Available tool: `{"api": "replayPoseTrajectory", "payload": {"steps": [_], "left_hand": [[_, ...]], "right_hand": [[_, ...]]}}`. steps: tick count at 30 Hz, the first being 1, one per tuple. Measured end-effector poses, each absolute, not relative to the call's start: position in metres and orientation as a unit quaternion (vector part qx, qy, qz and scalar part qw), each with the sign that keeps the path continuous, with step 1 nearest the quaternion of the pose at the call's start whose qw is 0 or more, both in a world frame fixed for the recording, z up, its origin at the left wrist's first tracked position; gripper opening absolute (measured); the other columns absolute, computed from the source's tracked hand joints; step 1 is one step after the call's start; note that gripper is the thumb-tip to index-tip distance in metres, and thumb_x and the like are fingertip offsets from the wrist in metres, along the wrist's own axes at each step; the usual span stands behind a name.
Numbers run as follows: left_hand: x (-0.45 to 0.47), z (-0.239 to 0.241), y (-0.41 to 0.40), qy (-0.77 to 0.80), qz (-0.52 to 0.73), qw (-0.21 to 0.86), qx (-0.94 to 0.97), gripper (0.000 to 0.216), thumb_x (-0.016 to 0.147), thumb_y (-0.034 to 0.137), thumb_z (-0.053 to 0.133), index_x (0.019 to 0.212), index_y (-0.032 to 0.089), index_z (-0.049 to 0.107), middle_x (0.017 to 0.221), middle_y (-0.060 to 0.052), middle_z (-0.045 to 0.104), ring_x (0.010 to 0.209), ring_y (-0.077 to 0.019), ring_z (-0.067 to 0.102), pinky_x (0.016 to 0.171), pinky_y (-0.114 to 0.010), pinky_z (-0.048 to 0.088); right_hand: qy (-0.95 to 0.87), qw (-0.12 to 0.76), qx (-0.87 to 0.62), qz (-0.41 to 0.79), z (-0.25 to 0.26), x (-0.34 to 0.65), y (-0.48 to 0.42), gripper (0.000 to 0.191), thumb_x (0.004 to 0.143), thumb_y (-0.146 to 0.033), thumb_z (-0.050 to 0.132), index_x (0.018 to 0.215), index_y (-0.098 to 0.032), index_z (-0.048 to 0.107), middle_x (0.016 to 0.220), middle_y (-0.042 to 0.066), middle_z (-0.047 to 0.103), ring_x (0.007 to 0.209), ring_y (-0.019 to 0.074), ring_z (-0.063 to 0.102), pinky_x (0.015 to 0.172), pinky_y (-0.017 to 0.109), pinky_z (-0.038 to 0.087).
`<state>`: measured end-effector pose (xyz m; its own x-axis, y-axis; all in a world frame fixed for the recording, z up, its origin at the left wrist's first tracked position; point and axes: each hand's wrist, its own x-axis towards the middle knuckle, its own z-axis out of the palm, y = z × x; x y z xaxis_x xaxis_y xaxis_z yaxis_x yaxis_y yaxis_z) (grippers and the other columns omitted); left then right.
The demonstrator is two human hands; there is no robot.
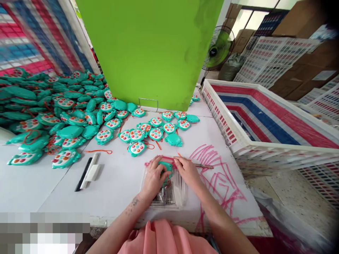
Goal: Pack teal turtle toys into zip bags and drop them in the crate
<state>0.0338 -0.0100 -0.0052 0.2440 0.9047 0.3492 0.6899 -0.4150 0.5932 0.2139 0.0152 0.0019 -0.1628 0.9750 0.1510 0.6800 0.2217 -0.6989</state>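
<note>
Near the table's front edge, my left hand (155, 176) is closed with bent fingers on a teal animal-shaped toy (166, 167), its plain side up. Beneath it lies a see-through plastic bag (165, 197) with black print, on top of a stack of similar bags (181, 192). The toy appears to be at the bag's upper end; whether it is inside or on top, I cannot tell. My right hand (186, 171) pinches the upper right corner of the bag, beside a pinkish strip (166, 159). A thin pen-like tool (203, 165) lies just right of it.
Several teal toys with coloured dots (137, 134) lie ahead, and a large heap (66, 102) fills the left. Markers (86, 173) rest left of my hands. A green board (150, 53) stands behind. A white crate (238, 143) with striped lining borders the table's right.
</note>
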Motion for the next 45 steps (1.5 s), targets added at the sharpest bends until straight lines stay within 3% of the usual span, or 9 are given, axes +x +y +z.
{"api": "replayPoseTrajectory", "payload": {"steps": [7,13,19,23,28,31,39,42,45], "left_hand": [[0.021,0.004,0.002,0.5,0.289,0.303,0.758,0.009,0.078,0.025,0.067,0.076,0.019,0.062,0.126,-0.012,0.056,0.117,-0.0284,0.051,0.098,-0.044,0.041],[0.03,0.024,-0.01,0.528,0.261,0.33,0.738,0.011,0.09,0.023,0.047,0.082,0.019,0.054,0.077,-0.005,0.063,0.077,-0.0217,0.06,0.074,-0.036,0.046],[0.019,0.02,-0.017,0.574,0.44,0.274,0.634,0.031,0.085,0.036,0.058,0.111,0.02,0.053,0.119,-0.012,0.056,0.113,-0.0261,0.05,0.096,-0.045,0.04],[0.009,0.009,-0.015,0.58,0.477,0.482,0.452,0.062,0.081,0.046,0.061,0.132,0.022,0.035,0.125,-0.013,0.05,0.094,-0.0198,0.061,0.072,-0.033,0.051],[0.013,0.007,-0.014,0.511,0.431,0.624,0.404,0.037,0.074,0.046,0.066,0.093,0.015,0.058,0.085,-0.005,0.066,0.067,-0.014,0.06,0.06,-0.026,0.047],[0.018,0.01,-0.013,0.485,0.447,0.629,0.412,0.029,0.075,0.043,0.064,0.082,0.016,0.057,0.077,-0.003,0.067,0.068,-0.0144,0.06,0.064,-0.026,0.047],[0.026,0.032,-0.016,0.51,0.371,0.461,0.625,0.027,0.087,0.026,0.047,0.108,0.019,0.063,0.097,-0.006,0.071,0.088,-0.0208,0.065,0.078,-0.031,0.047],[0.029,0.038,-0.018,0.521,0.34,0.412,0.666,0.027,0.087,0.023,0.045,0.105,0.019,0.065,0.091,-0.007,0.073,0.081,-0.022,0.067,0.074,-0.032,0.048],[0.031,0.036,-0.018,0.506,0.343,0.435,0.661,0.028,0.088,0.027,0.047,0.109,0.021,0.065,0.099,-0.008,0.073,0.089,-0.023,0.067,0.079,-0.033,0.049]], "right_hand": [[-0.702,0.306,-0.584,0.268,-0.006,0.198,-0.004,0.041,0.088,-0.014,0.043,0.126,-0.02,0.056,0.11,0.009,0.069,0.095,0.023,0.066,0.084,0.037,0.05],[-0.637,0.459,-0.558,0.268,-0.003,0.179,-0.013,0.03,0.093,-0.021,0.038,0.115,-0.019,0.058,0.114,0.009,0.066,0.103,0.021,0.062,0.087,0.035,0.05],[-0.556,0.524,-0.544,0.346,-0.003,0.182,-0.019,0.025,0.094,-0.029,0.041,0.111,-0.021,0.057,0.09,0.005,0.067,0.06,0.0144,0.062,0.06,0.029,0.054],[-0.542,0.549,-0.546,0.326,-0.008,0.183,-0.021,0.025,0.094,-0.03,0.043,0.112,-0.022,0.059,0.095,0.006,0.068,0.073,0.0175,0.065,0.065,0.031,0.055],[-0.594,0.551,-0.54,0.229,0.0,0.19,-0.012,0.027,0.094,-0.023,0.044,0.117,-0.022,0.058,0.111,0.009,0.064,0.101,0.0207,0.061,0.088,0.039,0.052],[-0.681,0.503,-0.514,0.141,0.011,0.193,-0.006,0.029,0.093,-0.018,0.047,0.118,-0.024,0.06,0.114,0.008,0.063,0.11,0.0212,0.056,0.098,0.042,0.045],[-0.818,0.373,-0.421,0.118,0.031,0.173,-0.006,0.044,0.093,-0.013,0.044,0.134,-0.026,0.051,0.111,0.005,0.067,0.103,0.0212,0.059,0.093,0.038,0.049],[-0.787,0.392,-0.444,0.173,0.032,0.168,-0.005,0.042,0.09,-0.013,0.042,0.126,-0.028,0.057,0.105,0.005,0.067,0.1,0.0206,0.061,0.091,0.036,0.05],[-0.665,0.476,-0.496,0.291,0.03,0.175,0.002,0.031,0.086,-0.017,0.046,0.112,-0.024,0.061,0.091,0.003,0.067,0.072,0.0146,0.063,0.069,0.028,0.055]]}}
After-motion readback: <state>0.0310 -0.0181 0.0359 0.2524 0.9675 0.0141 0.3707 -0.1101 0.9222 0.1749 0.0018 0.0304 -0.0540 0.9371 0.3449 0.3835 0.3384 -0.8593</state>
